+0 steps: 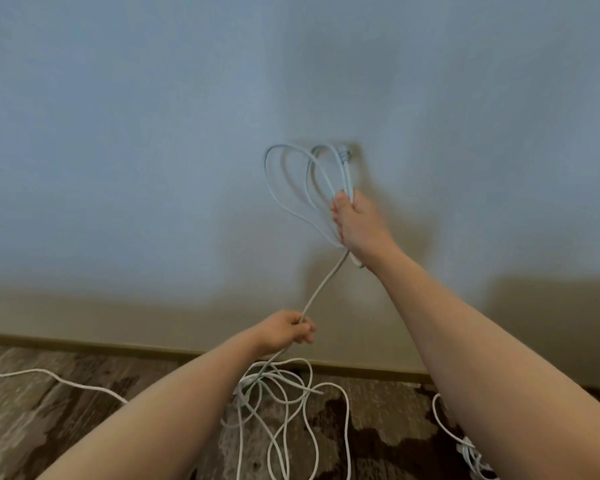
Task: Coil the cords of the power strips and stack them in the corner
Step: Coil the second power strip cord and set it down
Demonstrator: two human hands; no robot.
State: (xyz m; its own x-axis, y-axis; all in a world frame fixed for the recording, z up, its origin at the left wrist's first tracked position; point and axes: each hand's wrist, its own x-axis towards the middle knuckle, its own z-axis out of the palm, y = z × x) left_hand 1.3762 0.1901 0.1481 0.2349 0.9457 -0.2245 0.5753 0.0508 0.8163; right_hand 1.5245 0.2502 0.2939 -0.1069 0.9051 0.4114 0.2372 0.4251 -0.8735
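My right hand point(355, 225) is raised in front of the wall and grips a bunch of white cord loops point(291, 181), whose plug end point(345, 155) sticks up at the top. A single strand of the same white cord point(326, 280) runs down from that fist to my left hand point(286, 330), which is closed around it lower down. Below my left hand the cord falls into a loose tangle point(281, 393) on the floor. No power strip body is clearly visible.
A pale blue-grey wall point(153, 133) fills most of the view, with a brown baseboard point(84, 342) at its foot. The patterned brown carpet point(49, 410) holds another white cord point(49, 375) at the left and a further cord bundle point(471, 452) at the lower right.
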